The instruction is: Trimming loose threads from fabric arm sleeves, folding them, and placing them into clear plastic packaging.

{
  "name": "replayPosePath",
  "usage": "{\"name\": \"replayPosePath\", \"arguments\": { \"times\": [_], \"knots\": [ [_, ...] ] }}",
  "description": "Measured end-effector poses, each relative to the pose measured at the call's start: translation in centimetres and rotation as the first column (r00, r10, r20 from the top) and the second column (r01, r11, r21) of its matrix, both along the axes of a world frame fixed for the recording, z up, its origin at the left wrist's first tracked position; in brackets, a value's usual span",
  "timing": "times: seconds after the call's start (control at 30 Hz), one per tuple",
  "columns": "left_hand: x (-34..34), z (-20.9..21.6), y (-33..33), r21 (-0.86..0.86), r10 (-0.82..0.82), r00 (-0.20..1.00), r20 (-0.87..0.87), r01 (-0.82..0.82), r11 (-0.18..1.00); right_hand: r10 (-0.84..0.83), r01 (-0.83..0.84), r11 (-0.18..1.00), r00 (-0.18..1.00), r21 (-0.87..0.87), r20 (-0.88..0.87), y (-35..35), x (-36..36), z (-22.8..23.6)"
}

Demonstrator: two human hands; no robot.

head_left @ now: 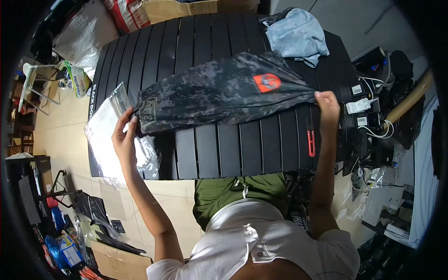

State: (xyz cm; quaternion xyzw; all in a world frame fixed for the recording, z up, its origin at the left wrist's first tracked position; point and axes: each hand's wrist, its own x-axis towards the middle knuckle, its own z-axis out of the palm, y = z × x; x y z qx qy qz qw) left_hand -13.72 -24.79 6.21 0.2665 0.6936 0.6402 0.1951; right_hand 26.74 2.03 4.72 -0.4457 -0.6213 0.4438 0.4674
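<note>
At the far left, down on the tiled floor, a white metal-framed stand (35, 86) is next to a green-and-white bag (77, 80). Coming to the black slatted table (210, 149), I see clear plastic bags (105, 135) spread over its left end, glaring under the light and hanging over the edge. Just above them is the person's left hand (124, 134), its thumb and fingers brought together in a pinch on the left end of a dark digital-camouflage garment (200, 95). The cloth stretches across the middle of the table, wide at the left and drawn to a narrow point at the right, with an orange-red square patch (267, 83) bearing a dark round print toward that narrower end. Behind it, at the table's far right, a light blue cloth (298, 35) lies in a rumpled heap. Red-handled thread snips (311, 142) rest on the slats just left of the right forearm. The right hand (329, 105) grips the garment's right tip between thumb and forefinger, the other fingers curled in. Beyond that hand, a white power adapter (358, 106) with white cables (385, 132) sits by the table's right edge.
</note>
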Motion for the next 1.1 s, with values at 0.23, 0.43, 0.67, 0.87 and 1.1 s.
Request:
{"name": "replayPosePath", "arguments": {
  "times": [0.23,0.43,0.67,0.87,1.1],
  "knots": [
    [4.5,-1.0,-3.4,-0.179,-0.232,0.951,0.207,0.269,0.946,0.021,-0.037,0.962,0.998,-0.272,-0.063,-1.4,3.2,1.2],
    [5.5,-1.0,-3.7,0.049,-0.189,0.938,0.290,0.183,0.982,0.075,-0.148,0.974,0.928,-0.174,-0.365,-0.2,3.3,2.4],
    [4.8,-2.9,-3.3,-0.205,-0.064,0.994,-0.086,0.045,0.978,0.337,-0.284,0.932,0.908,-0.228,0.250,-1.5,4.7,3.8],
    [6.7,1.2,1.9,0.009,-0.176,0.981,-0.079,0.178,0.984,0.893,-0.979,-0.168,-0.200,-0.112,0.404,-12.1,-2.8,8.4],
    [15.6,9.2,5.4,-0.025,-0.794,0.372,-0.480,0.899,0.436,0.682,-0.794,0.553,0.606,0.253,0.409,-10.2,-9.0,11.2]
  ]
}}
